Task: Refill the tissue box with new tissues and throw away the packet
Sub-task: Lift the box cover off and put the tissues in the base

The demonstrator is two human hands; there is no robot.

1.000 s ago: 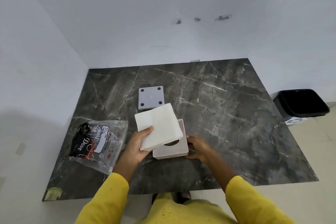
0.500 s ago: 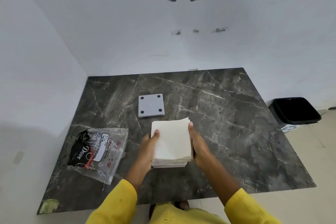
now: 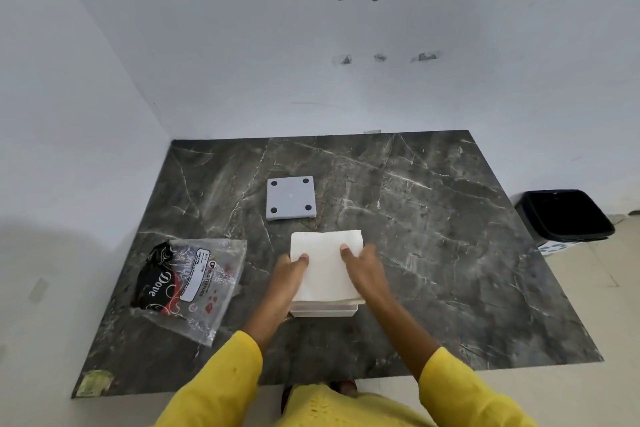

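Note:
A white stack of tissues (image 3: 325,263) lies on top of the white tissue box (image 3: 323,311), covering all but the box's near edge. My left hand (image 3: 291,276) grips the stack's left side with the thumb on top. My right hand (image 3: 363,267) grips the right side the same way. The empty clear plastic packet (image 3: 188,282) with a black and red "Dove" print lies flat to the left. The grey square box base (image 3: 291,197), with a black foot in each corner, lies beyond the stack.
Everything rests on a dark marble table (image 3: 433,236) set into a white wall corner. A black waste bin (image 3: 562,215) stands on the floor past the table's right edge. A small pale sticker (image 3: 94,386) marks the near left corner.
The tissue stack went from tilted in my left hand alone to squared over the box. My right hand left the box and took the stack's right side.

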